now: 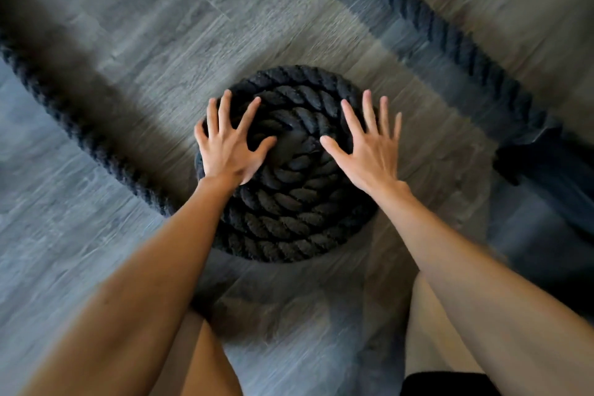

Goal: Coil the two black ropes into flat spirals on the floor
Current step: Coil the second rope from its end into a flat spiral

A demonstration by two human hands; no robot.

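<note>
A thick black twisted rope lies wound in a flat spiral [289, 202] on the grey wood-look floor, in the middle of the view. My left hand [228, 145] lies flat on the spiral's left side, fingers spread and straight. My right hand [369, 145] presses flat on its right side, fingers spread too. The uncoiled tail of this rope [74, 125] runs from the spiral's lower left up to the left edge of the view. A second black rope [450, 42] stretches straight across the upper right.
A dark blurred object [546, 157] sits at the right edge where the second rope ends. My bare knees [205, 363] are at the bottom of the view, close to the spiral. Grey plank floor [160, 26] surrounds the ropes.
</note>
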